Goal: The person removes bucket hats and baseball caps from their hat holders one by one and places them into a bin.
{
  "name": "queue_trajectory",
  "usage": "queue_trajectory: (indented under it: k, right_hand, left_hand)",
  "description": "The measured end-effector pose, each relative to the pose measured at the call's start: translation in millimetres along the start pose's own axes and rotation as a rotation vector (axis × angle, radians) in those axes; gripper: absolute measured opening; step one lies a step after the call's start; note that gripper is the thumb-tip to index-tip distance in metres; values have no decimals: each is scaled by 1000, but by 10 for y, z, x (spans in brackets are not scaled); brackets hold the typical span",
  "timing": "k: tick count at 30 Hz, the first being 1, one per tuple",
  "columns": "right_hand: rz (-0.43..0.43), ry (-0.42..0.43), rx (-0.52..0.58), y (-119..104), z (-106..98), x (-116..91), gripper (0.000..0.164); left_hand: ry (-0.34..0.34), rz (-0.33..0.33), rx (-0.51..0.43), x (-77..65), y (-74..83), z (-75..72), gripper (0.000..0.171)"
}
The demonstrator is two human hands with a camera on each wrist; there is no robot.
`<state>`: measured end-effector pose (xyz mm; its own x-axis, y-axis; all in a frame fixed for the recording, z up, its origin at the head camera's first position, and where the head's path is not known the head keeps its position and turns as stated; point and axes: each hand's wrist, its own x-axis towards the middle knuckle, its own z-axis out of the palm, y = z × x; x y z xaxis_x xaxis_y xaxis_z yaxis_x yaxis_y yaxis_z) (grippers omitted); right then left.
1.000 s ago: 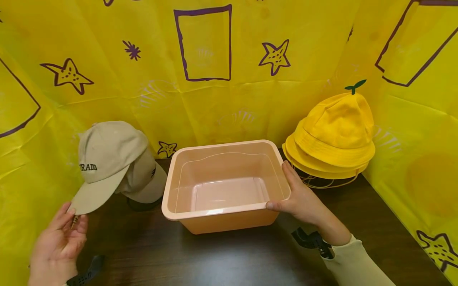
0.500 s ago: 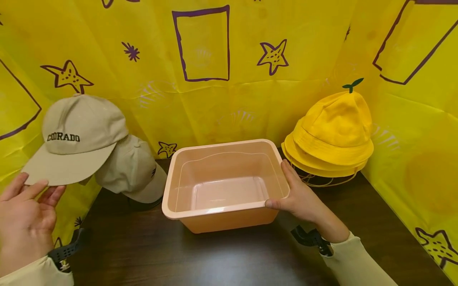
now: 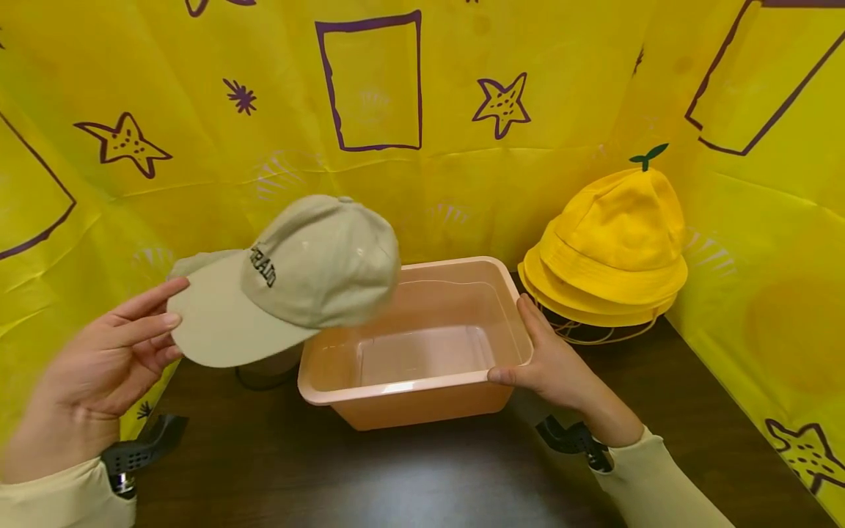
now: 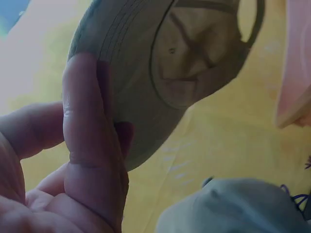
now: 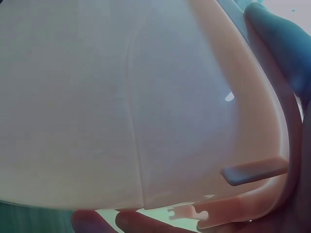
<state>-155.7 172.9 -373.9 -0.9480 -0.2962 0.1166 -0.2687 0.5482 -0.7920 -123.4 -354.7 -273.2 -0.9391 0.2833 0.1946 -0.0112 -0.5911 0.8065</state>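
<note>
A yellow backdrop (image 3: 568, 183) printed with purple starfish rises behind a dark wooden tabletop (image 3: 422, 484), where we see a peach basin (image 3: 422, 411) standing at the middle. To the right of it sits a stack of yellow bucket hats (image 3: 607, 257), their cords trailing on the wood. We find a beige cap (image 3: 290, 286) held in the air, its crown overlapping the basin's left rear corner in the head view, though the left wrist view shows the two apart; a second cap (image 4: 238, 208) sits beyond, mostly hidden. The left hand (image 3: 105, 359) pinches the beige cap's brim between thumb and fingers, while the right hand (image 3: 554, 359) grips the basin's near right corner, thumb over the rim. Smallest, we spot a green sprout (image 3: 649, 158) topping the uppermost bucket hat
</note>
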Motion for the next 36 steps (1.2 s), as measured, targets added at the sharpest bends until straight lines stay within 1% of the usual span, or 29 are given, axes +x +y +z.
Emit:
queue_trajectory:
  k: [2,5,10,12,13,16,17,18,22,25,28,30,32,33,34,36]
  right_hand:
    - [0,0,-2,-5,6,2,128]
    - [-2,-1,-7,-3,7,4,128]
    - [-6,0,-11,4,4,0,127]
    - [-8,0,-11,1,6,-2,127]
    - [-10,0,-13,-1,5,-3,127]
    - [-12,1,-15,-8,8,-4,127]
    - [-12,1,-15,-10,7,-5,127]
    - [-11,0,-14,-11,6,-5,127]
    - [-7,-3,-3,-13,2,-6,127]
    - [-7,-4,1,-11,-2,-4,127]
    - [-6,-5,9,-14,-2,-7,126]
    - [-5,-4,11,-16,1,-9,126]
    - [-7,-5,16,-17,3,-13,126]
    - [-10,-5,22,-21,0,-14,126]
    - [-14,-5,26,-25,-2,-14,126]
    - [-17,-2,29,-22,-2,-15,126]
  left_hand:
    - [-10,-47,70,67,-50,69,50]
    - [-5,-118,207,193,-116,173,48]
    - [66,-236,471,431,-260,377,42]
    - [100,-286,584,529,-325,477,45]
    - [107,-310,641,578,-363,523,48]
    - [107,-389,769,722,-485,661,61]
    - [101,-411,803,769,-533,703,61]
    - [95,-435,826,816,-583,737,61]
    - [90,-518,867,994,-790,856,61]
    - [93,-556,879,1111,-941,926,61]
    - [93,-580,887,1201,-1068,973,60]
    - [73,-595,917,1250,-1137,993,60]
    - [32,-609,985,1291,-1182,1003,60]
    - [-1,-613,1054,1308,-1198,1007,59]
    - [-42,-615,1145,1325,-1205,1013,59]
    - [-140,-622,1363,1353,-1209,1029,58]
